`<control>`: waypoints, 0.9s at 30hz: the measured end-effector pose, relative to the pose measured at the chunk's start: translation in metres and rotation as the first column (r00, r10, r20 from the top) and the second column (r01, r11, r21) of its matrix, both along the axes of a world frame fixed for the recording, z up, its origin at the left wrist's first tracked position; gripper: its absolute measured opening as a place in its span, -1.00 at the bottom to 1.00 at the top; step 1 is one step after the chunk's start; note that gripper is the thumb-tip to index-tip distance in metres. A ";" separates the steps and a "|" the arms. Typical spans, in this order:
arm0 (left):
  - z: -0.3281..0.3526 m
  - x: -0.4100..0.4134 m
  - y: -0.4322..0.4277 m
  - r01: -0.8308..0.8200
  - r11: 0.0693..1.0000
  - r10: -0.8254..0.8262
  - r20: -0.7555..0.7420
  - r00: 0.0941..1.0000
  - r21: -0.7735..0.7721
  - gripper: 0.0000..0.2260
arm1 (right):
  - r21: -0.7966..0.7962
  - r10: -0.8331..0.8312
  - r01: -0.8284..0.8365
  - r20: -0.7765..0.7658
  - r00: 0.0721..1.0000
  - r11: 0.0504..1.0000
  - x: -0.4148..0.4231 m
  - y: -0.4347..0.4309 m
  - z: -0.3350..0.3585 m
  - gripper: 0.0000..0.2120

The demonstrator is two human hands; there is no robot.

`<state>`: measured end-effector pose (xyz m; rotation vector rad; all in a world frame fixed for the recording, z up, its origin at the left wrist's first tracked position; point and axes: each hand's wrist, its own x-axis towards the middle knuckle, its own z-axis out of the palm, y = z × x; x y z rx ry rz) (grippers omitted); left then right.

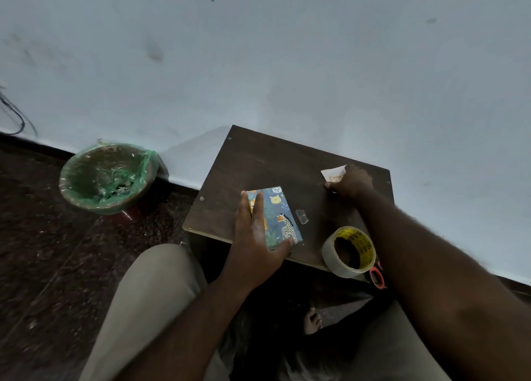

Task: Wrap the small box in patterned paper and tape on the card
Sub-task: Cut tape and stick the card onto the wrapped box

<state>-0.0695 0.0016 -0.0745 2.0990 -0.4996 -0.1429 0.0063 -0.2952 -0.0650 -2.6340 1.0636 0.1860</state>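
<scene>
1. Standing on the floor left of the table [258, 162]: a waste bin [107, 176] with a green liner, scraps inside. Judged: kept within reach for offcuts.
2. Left hand [255, 237] lies flat on the wrapped box [280, 216], fingers straight and together, thumb against the near corner. Judged: pinning the box so it does not slide while the card is brought over.
3. Wrapped box sits near the table's front-left edge, fully covered in blue animal-print paper. Wrapping looks done from this side; underside not visible.
4. Cut strip of clear tape [301, 216] lies on the table just beside the box's right edge, apart from it. Judged: pre-cut for fixing the card.
5. Card [334, 173], pale with faint writing, lies at the far right of the table. Right hand [352, 182] has its fingers curled over the card's near edge, thumb at its corner, pinching it. Judged: picking it up.
6. Tape roll [349, 251] rests on its side at the front-right edge, with orange-handled scissors [377, 277] partly hidden behind it.
</scene>
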 end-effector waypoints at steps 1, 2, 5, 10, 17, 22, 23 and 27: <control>0.000 0.000 0.000 0.000 1.000 0.000 -0.009 1.000 0.000 -0.03 | -0.001 -0.008 0.008 -0.010 1.000 1.000 -0.001 0.002 0.003 -0.19; 0.000 0.001 0.000 -0.005 1.000 0.005 -0.020 1.000 -0.005 -0.03 | 0.003 -0.010 0.010 -0.021 1.000 1.000 -0.001 0.003 0.006 -0.15; 0.003 0.001 0.002 -0.059 0.996 0.056 -0.050 0.997 -0.061 -0.08 | 0.103 -0.030 0.029 0.004 1.000 0.994 -0.006 0.009 0.011 -0.14; 0.008 0.004 0.011 -0.229 0.964 0.213 -0.125 0.969 -0.135 -0.27 | 0.531 -0.201 -0.056 0.412 0.889 0.845 -0.034 0.044 0.031 -0.90; 0.016 0.015 0.008 -0.428 0.848 0.333 -0.313 0.889 -0.312 -0.66 | 0.810 -0.404 -0.234 0.491 0.772 0.538 -0.083 0.117 0.043 -0.81; 0.014 0.014 0.009 -0.410 0.850 0.277 -0.383 0.882 -0.331 -0.80 | 0.668 -0.241 -0.161 0.468 0.850 0.727 -0.083 0.139 0.019 -0.80; 0.012 0.014 0.011 -0.402 0.859 0.275 -0.378 0.884 -0.316 -0.79 | 0.638 -0.217 -0.169 0.479 0.850 0.751 -0.083 0.142 0.016 -0.81; 0.007 0.018 0.016 -0.400 0.864 0.249 -0.430 0.868 -0.307 -0.74 | 0.528 -0.152 -0.159 0.498 0.854 0.834 -0.084 0.153 0.016 -0.83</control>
